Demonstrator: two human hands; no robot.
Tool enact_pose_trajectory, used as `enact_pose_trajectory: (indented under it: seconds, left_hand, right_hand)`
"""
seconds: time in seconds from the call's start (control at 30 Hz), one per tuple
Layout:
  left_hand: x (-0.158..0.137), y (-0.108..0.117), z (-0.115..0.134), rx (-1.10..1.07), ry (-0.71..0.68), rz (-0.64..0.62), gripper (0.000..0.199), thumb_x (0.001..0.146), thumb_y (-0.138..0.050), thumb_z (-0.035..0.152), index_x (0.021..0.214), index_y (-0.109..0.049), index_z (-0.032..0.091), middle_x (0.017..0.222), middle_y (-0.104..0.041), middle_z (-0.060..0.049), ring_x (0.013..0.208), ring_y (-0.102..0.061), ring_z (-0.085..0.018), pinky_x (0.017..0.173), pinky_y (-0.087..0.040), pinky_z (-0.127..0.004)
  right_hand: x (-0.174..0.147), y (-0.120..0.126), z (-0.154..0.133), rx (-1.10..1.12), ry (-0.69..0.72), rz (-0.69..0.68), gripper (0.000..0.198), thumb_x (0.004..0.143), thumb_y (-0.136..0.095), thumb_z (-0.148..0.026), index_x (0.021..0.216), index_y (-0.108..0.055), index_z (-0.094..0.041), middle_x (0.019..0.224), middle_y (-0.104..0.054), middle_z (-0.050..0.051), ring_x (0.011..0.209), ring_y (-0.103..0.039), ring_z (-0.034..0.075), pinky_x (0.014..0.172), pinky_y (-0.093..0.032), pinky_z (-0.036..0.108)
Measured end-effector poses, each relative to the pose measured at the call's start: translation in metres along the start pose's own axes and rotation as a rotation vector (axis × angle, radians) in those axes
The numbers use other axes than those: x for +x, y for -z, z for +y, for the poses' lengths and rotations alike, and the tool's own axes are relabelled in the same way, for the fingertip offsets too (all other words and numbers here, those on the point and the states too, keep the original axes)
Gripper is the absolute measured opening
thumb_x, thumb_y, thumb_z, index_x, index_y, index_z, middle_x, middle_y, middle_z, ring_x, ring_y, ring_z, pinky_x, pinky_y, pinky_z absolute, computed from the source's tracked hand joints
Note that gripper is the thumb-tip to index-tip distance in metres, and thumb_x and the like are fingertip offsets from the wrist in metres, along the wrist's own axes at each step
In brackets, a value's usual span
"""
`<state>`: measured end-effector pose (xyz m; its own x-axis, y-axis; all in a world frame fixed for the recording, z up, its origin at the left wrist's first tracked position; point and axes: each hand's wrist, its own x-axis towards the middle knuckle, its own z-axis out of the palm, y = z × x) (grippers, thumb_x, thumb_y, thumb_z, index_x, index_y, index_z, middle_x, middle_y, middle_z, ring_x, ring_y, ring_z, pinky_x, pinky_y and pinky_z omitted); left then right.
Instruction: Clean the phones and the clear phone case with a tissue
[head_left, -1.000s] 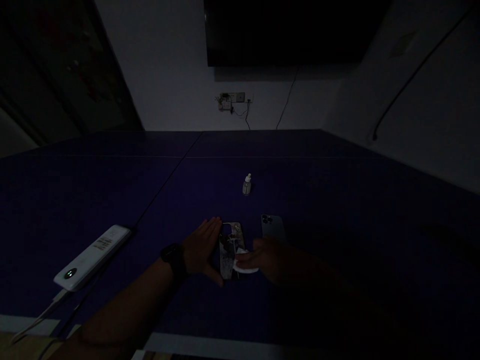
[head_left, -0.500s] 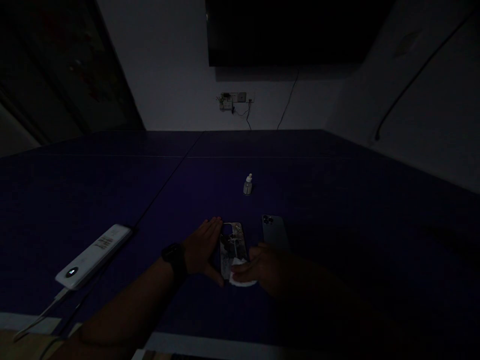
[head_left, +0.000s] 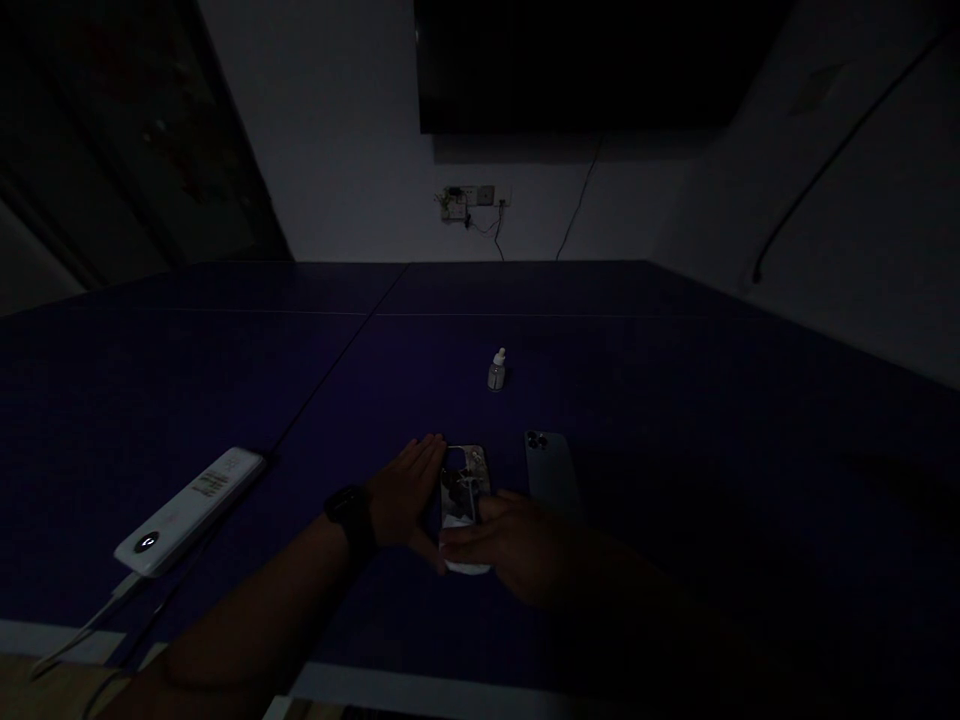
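On the dark purple tabletop lies a phone case (head_left: pixel 476 480) with a printed picture and a large camera cutout. My left hand (head_left: pixel 405 495), wearing a black watch, steadies its left side, fingers stretched along the upper corner and thumb at the lower one. A folded white wipe (head_left: pixel 469 568) lies over the case's lower end, pressed down by the fingers of my right hand (head_left: pixel 517 545). Just right of the case rests a blue-grey phone (head_left: pixel 550 470), camera side up, its lower part hidden by my right hand and shadow.
A small dropper bottle (head_left: pixel 496 372) stands upright beyond the case. At the left lies a white power bank (head_left: pixel 191 510) with a lit display and a cable plugged in. Against the far wall are power sockets (head_left: pixel 469 200) and a dark screen (head_left: pixel 585 65). The room is dim.
My right hand has slid the wipe leftward across the lower end of the phone case. My left hand stays in place.
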<state>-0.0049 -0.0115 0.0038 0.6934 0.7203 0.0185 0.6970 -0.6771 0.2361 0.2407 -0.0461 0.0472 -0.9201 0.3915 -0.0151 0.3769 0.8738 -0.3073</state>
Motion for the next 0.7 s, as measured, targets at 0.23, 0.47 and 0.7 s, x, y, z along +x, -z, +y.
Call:
enact_pose_trajectory:
  seconds: [0.23,0.47,0.7]
  left_hand:
    - [0.001,0.001,0.001,0.004,0.018,-0.025,0.149,0.053,-0.058,0.096,0.154,-0.007,-0.001,0.159,-0.014,-0.035,0.149,-0.015,-0.046,0.119,-0.017,-0.060]
    - [0.000,-0.001,-0.001,-0.005,0.011,-0.016,0.148,0.054,-0.058,0.095,0.154,-0.005,0.000,0.159,-0.012,-0.035,0.150,-0.013,-0.046,0.119,-0.016,-0.060]
    - [0.001,-0.002,0.000,-0.006,0.007,0.000,0.148,0.053,-0.058,0.096,0.154,-0.007,0.000,0.159,-0.014,-0.035,0.149,-0.014,-0.047,0.118,-0.016,-0.060]
  right_hand:
    - [-0.009,0.004,0.017,-0.076,-0.008,-0.040,0.045,0.086,-0.052,-0.012,0.124,-0.069,-0.029,0.125,-0.071,0.002,0.091,-0.058,0.023,0.078,-0.035,0.037]
    - [0.003,-0.003,0.008,-0.086,-0.004,0.061,0.049,0.090,-0.050,-0.012,0.134,-0.060,-0.030,0.138,-0.062,0.000,0.095,-0.056,0.022,0.079,-0.033,0.036]
    - [-0.002,0.000,0.018,-0.135,-0.008,-0.005,0.044,0.089,-0.053,-0.015,0.126,-0.066,-0.034,0.130,-0.068,-0.001,0.094,-0.058,0.023,0.080,-0.033,0.037]
